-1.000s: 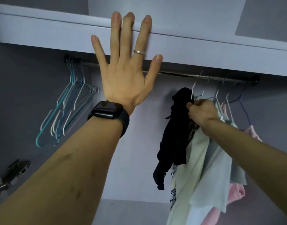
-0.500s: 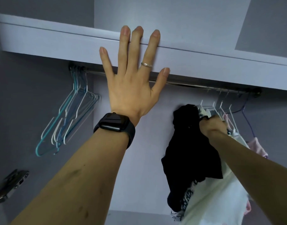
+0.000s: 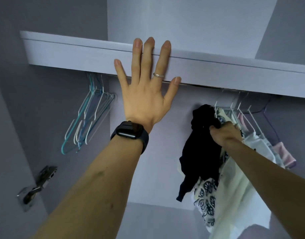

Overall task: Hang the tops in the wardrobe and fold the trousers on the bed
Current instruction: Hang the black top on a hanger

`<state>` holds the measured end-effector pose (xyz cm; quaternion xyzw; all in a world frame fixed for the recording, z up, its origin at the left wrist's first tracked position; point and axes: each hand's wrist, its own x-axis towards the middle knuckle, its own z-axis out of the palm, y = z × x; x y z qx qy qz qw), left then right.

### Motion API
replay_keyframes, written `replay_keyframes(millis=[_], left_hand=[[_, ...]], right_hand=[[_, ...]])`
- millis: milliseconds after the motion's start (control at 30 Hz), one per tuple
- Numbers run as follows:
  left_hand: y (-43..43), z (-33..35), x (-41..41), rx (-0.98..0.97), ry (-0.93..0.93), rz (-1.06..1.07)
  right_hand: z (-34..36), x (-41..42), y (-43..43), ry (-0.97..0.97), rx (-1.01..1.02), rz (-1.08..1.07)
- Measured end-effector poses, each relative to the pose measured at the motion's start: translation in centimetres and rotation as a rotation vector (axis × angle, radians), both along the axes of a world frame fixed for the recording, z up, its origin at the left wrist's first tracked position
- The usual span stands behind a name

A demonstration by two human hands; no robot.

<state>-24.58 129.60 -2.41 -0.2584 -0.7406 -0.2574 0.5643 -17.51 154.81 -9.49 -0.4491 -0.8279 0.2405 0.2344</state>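
Bracing left grip (image 3: 144, 100) flat on shelf (image 3: 79, 54) edge, fingers straight and spread, arm raised. Clutching black top (image 3: 200, 152) in right grip (image 3: 224, 133), fist curled, beside hung tops (image 3: 234, 187) in wardrobe (image 3: 165, 169).

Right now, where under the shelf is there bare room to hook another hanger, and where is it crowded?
Free: the span between the empty hangers and the black top, though the left hand, flat on the shelf front, covers part of it. Crowded: from the black top, gripped by the right hand, rightward through the hung tops.
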Motion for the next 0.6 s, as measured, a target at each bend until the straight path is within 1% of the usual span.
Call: replay_keyframes(millis=[67, 133, 200, 333, 400, 467, 533, 600], left_hand=[[-0.5, 0.0, 0.5, -0.021, -0.058, 0.005], [-1.0, -0.4, 1.1, -0.065, -0.135, 0.017], [-1.1, 0.2, 2.5, -0.096, -0.227, 0.003], [-1.9, 3.2, 5.9, -0.131, -0.454, -0.066], [-3.1, 3.3, 8.2, -0.115, -0.564, -0.164], [-5.0, 2.0, 11.3, -0.114, -0.657, -0.241], [-6.8, -0.5, 14.1, -0.108, -0.762, -0.305], [-8.5, -3.4, 16.8, -0.116, -0.921, -0.339]], right_hand=[[-0.1, 1.3, -1.2, -0.049, -0.004, 0.034], [0.2, 3.4, -3.4, -0.007, -0.027, 0.092], [1.3, 6.3, -5.7, 0.099, -0.108, 0.14], [3.1, 12.0, -10.7, 0.324, -0.366, 0.217], [3.1, 15.1, -13.0, 0.434, -0.416, 0.276], [2.9, 18.6, -15.5, 0.497, -0.401, 0.338], [2.3, 21.0, -17.1, 0.522, -0.296, 0.403], [0.9, 23.1, -18.3, 0.515, -0.165, 0.46]])
